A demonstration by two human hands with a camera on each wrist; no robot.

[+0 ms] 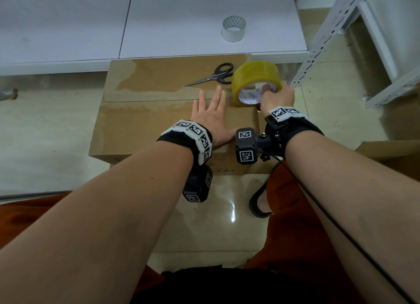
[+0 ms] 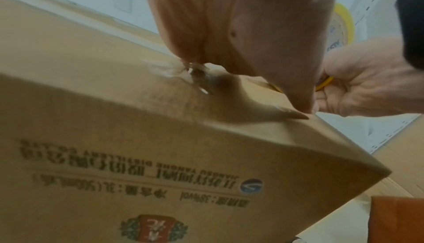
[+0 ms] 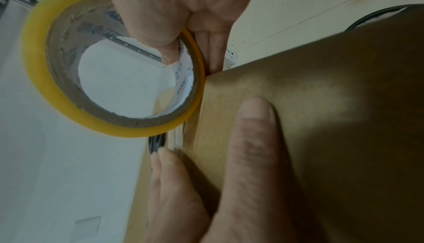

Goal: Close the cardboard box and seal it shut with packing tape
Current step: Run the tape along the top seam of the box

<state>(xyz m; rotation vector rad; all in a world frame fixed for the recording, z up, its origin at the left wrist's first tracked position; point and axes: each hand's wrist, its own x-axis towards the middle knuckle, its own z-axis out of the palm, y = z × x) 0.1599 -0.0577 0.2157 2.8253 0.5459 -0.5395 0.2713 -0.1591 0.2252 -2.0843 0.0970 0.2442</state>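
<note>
Pressing flat on the near top flap of the cardboard box (image 1: 141, 126), left hand (image 1: 212, 117) with fingers (image 1: 218, 94) straight and spread apart, tips reaching the seam between the two closed flaps. Box on the tiled floor (image 1: 45, 133), both flaps down, seam running left to right across the top. Standing on edge at the right end of that seam, yellow packing tape roll (image 1: 254, 76), gripped by the right hand (image 1: 276, 98): fingers curled around the rim, thumb hooked inside the cardboard core, as seen from the right wrist view. Touching the box's right edge, lower rim of the roll. Lying on the far flap just left of the roll, black-handled scissors (image 1: 213, 75), blades pointing left. Sitting well behind on the low white shelf (image 1: 159, 31), a second, clear tape roll (image 1: 234, 29). Standing at the right, a white slotted metal rack (image 1: 327, 31).
</note>
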